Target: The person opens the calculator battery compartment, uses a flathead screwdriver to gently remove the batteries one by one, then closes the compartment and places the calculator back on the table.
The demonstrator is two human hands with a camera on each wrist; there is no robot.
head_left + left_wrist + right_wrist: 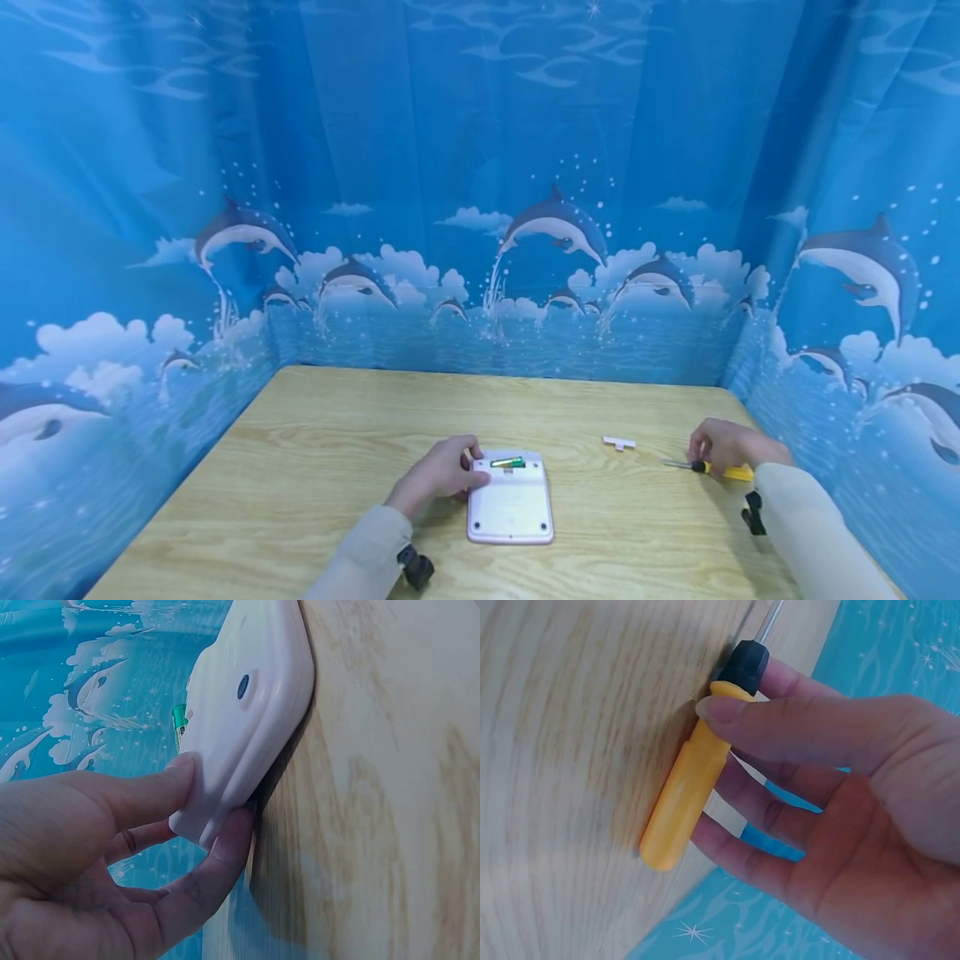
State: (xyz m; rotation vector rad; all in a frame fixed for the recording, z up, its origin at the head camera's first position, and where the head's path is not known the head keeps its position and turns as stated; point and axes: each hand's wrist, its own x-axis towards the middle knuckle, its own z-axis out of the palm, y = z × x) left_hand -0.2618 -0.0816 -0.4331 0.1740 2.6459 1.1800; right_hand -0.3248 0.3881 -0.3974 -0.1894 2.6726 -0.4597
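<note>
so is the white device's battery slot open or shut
Open: the green battery shows uncovered there, and what looks like its cover lies apart.

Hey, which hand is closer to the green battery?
Left. The left hand grips the edge of the white device, just beside the battery in its slot; the right hand is well over to the right, holding the screwdriver.

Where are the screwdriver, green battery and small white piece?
Screwdriver (pixel 700 761), right wrist view: its yellow handle.
Green battery (pixel 507 462), head view: its exposed side.
Small white piece (pixel 618 442), head view: its long bar.
</note>
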